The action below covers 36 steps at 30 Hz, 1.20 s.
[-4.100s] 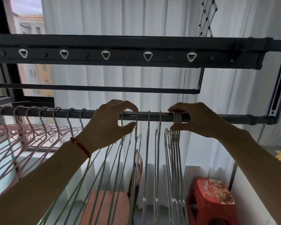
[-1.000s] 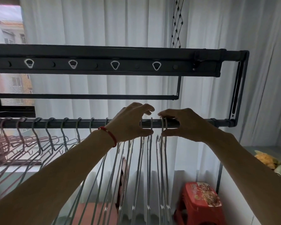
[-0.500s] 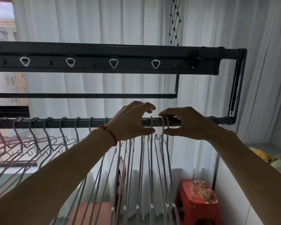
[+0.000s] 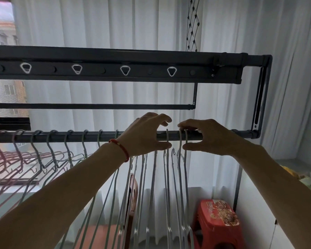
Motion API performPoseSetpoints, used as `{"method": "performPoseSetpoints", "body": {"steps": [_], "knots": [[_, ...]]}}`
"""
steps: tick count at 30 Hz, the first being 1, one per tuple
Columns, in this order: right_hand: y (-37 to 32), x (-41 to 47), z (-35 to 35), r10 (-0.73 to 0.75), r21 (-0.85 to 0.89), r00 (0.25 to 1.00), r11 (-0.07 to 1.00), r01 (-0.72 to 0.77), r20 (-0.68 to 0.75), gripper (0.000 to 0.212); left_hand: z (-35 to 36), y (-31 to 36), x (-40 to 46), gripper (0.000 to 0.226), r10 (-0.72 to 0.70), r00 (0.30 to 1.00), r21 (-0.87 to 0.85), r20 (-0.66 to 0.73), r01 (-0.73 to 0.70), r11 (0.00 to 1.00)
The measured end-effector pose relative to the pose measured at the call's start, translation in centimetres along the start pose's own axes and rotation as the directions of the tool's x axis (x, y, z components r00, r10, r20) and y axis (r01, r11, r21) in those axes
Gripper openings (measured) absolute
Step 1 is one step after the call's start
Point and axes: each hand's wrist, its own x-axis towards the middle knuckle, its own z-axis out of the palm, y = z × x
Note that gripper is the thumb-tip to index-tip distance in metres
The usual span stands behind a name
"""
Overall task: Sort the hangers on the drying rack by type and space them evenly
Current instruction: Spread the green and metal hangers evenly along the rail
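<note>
A dark lower rail (image 4: 61, 136) of the drying rack carries pink hangers (image 4: 5, 159) at the far left, then grey-blue hangers (image 4: 50, 159), then white hangers (image 4: 169, 194) in the middle. My left hand (image 4: 147, 135) curves over the rail, its thumb under it against the neck of a single white hanger hook (image 4: 167, 135). My right hand (image 4: 206, 137) pinches two white hanger hooks (image 4: 183, 137) between forefinger and thumb. The hooks under my left palm are hidden.
The rack's upper bar (image 4: 101, 69) with triangular holes runs overhead, and its end frame (image 4: 260, 97) closes the right side. Below stand a red plastic stool (image 4: 217, 216) and a wooden chair (image 4: 104, 236). White curtains (image 4: 151, 24) hang behind.
Four seconds ago my right hand held a thick bundle of white hooks; now it holds two, and more hangers are spread to the left. Over the last second both hands have hardly moved.
</note>
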Motion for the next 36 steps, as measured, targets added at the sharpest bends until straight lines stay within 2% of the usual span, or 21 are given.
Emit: {"method": "performPoseSetpoints", "body": {"steps": [14,36], "knots": [[0.4,-0.9,-0.7,0.058,0.002,0.998,0.998,-0.058,0.027,0.057,0.4,-0.7,-0.6,0.068,-0.001,1.000,0.042,-0.024,0.002,0.999],[-0.6,-0.3,0.1,0.035,-0.023,0.999,0.999,-0.034,0.016,0.059,-0.3,-1.4,-1.8,0.066,-0.012,0.999,0.069,-0.052,0.015,0.997]]}}
